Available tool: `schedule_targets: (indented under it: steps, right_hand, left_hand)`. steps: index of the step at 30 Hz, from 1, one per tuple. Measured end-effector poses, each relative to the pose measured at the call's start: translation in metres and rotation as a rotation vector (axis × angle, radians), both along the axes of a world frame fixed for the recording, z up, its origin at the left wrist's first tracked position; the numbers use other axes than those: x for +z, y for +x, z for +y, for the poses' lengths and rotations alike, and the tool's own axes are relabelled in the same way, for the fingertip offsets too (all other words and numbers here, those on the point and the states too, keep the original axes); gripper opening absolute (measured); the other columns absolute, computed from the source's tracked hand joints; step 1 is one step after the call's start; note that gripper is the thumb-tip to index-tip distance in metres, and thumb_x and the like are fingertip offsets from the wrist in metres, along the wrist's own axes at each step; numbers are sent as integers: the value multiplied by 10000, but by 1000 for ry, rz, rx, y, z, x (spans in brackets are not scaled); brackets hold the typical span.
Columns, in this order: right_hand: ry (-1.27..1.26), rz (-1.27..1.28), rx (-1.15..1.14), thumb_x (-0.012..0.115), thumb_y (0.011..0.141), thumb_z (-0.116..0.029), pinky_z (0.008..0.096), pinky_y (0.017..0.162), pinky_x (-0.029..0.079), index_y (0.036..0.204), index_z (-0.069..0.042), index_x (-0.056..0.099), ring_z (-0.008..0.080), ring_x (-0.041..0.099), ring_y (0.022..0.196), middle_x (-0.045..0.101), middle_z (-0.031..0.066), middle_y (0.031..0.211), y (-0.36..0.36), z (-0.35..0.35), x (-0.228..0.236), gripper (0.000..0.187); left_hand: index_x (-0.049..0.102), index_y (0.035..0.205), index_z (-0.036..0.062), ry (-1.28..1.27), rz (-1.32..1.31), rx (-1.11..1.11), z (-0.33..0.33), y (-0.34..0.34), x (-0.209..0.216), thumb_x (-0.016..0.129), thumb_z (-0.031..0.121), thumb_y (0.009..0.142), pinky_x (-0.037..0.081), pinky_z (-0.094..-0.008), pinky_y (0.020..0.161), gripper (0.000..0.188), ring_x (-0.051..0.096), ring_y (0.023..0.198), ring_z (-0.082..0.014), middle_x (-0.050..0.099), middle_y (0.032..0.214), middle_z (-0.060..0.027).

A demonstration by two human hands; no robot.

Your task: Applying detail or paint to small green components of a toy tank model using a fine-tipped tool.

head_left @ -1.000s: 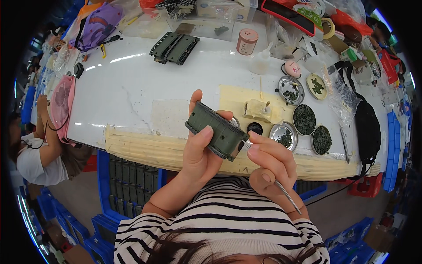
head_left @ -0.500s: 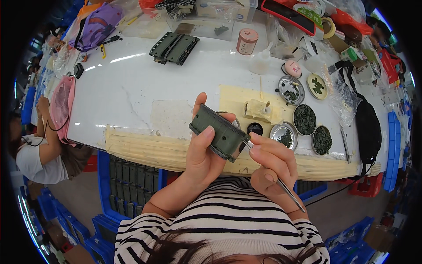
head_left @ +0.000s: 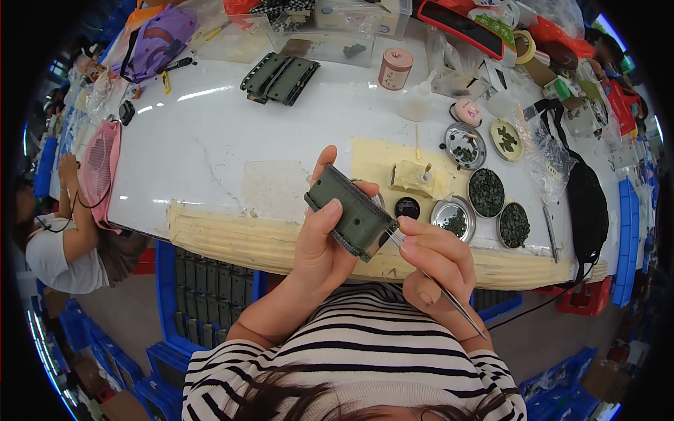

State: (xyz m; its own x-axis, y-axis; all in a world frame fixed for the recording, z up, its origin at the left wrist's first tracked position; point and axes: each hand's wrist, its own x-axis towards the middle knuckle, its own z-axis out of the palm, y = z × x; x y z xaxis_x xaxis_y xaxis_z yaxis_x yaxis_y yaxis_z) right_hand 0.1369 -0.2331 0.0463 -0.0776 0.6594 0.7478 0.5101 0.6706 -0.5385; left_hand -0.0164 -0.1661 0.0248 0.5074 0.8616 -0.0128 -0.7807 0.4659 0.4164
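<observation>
My left hand [head_left: 319, 242] is closed around a dark green moulded part [head_left: 349, 210], a ridged, curved plastic piece held tilted above the table's front edge. Its thumb lies across the face of the part. In my right hand [head_left: 439, 263] is a pair of metal tweezers [head_left: 449, 298], pinched between thumb and fingers. The tips touch or nearly touch the right end of the green part; whether they grip anything is too small to tell. Beyond my hands stands a tape-wrapped block [head_left: 413, 177] with a small peg, beside a round black cap [head_left: 407, 208].
Round tins of small dark green pieces [head_left: 486, 191] stand at the right. Near them lie spare tweezers [head_left: 550, 231] and a black strap bag [head_left: 588, 210]. More green parts [head_left: 279, 77] rest at the back. A blue crate [head_left: 167, 295] of similar parts sits below; another person [head_left: 67, 238] is at left.
The green part has tilted slightly in my left hand. The tweezers' tips have drawn slightly lower at its right end, and their prongs now show more plainly.
</observation>
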Motion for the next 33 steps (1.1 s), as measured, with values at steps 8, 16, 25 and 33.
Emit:
schedule_targets:
  steps: [8,16,25,33]
  right_hand:
    - [54,-5,-10,609,903,-313,367,780,565,1104,17,617,325,653,983,607,133,1020,0,3,-5,386]
    - [65,-41,-58,601,916,-214,359,761,573,1084,24,619,331,657,970,613,136,1004,-3,1,-4,291]
    - [100,-33,-94,579,910,-138,367,752,581,1076,34,616,335,662,954,616,143,998,-7,1,-8,241]
    - [43,148,-12,583,884,-66,354,781,567,1083,6,609,312,660,964,595,133,1014,-1,2,0,214]
  left_hand:
    - [156,1465,223,3,19,11,0,0,3,558,165,896,541,-381,892,699,599,1025,-206,565,1156,-166]
    - [156,1462,234,4,21,35,-2,1,3,561,155,891,523,-381,911,704,580,1053,-206,565,1155,-163]
    - [165,1455,249,-10,22,48,-4,3,1,565,167,885,520,-375,906,701,572,1059,-205,558,1161,-152]
    - [303,1424,171,-107,-55,-86,3,-3,9,603,373,920,555,-335,856,620,602,1043,-205,583,1123,-144]
